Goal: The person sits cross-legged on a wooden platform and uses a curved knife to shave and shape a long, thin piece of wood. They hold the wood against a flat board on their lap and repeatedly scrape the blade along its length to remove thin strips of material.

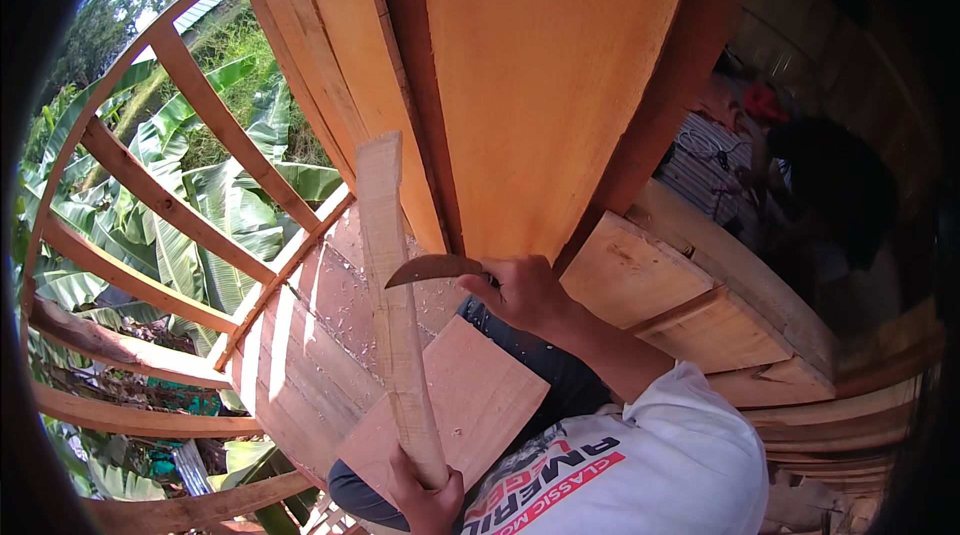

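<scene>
**Two-hand grip**

Head view: the left hand point(428, 503) is closed around the lower end of a long, pale wooden slat point(396, 335), which extends upward from that grip. The right hand point(525, 292) grips a curved, brown metal knife point(434, 269); its blade projects left of the fist, across the slat.
</scene>
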The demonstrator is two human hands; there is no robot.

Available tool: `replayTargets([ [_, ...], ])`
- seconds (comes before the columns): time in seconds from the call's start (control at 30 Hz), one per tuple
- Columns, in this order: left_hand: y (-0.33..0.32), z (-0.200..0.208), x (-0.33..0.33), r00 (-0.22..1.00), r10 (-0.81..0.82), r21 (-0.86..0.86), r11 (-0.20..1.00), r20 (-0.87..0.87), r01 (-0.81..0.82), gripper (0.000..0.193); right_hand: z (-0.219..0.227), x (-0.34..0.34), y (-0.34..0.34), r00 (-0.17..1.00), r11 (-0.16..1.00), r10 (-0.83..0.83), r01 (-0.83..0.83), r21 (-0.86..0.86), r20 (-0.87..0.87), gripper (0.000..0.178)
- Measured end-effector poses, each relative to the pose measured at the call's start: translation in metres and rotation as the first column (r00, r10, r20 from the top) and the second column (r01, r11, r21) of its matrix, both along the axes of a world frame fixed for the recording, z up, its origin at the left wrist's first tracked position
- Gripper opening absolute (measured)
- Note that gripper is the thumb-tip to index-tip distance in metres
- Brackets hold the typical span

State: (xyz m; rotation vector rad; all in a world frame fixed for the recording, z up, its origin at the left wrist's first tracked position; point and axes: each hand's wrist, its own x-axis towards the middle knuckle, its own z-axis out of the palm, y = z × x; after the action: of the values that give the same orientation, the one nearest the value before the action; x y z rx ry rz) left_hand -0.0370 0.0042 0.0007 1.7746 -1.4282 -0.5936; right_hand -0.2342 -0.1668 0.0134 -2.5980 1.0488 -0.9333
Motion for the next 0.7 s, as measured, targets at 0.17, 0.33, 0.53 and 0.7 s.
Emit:
replayTargets([
  [0.17,-0.001,-0.001,0.004,0.996,-0.076,-0.013,0.997,0.046,0.077,0.064,0.021,0.009,0.001,0.995,0.993,0.091,-0.093,-0.074,-0.03,0.052],
  [0.33,-0.002,0.002,0.01,0.994,-0.044,0.032,0.998,-0.098,0.047,0.063,0.029,-0.006,-0.022,0.976,0.97,-0.198,0.181,0.165,0.093,0.05],
  [0.53,-0.009,0.004,0.014,0.984,-0.057,0.066,0.995,-0.169,0.069,0.064,0.026,-0.012,-0.023,0.959,0.947,-0.284,0.283,0.151,-0.019,0.049],
  [0.7,-0.003,-0.011,0.024,0.991,-0.082,0.006,0.997,-0.106,0.083,0.065,0.024,0.004,-0.002,0.992,0.99,-0.123,0.125,0.064,-0.035,0.047],
])
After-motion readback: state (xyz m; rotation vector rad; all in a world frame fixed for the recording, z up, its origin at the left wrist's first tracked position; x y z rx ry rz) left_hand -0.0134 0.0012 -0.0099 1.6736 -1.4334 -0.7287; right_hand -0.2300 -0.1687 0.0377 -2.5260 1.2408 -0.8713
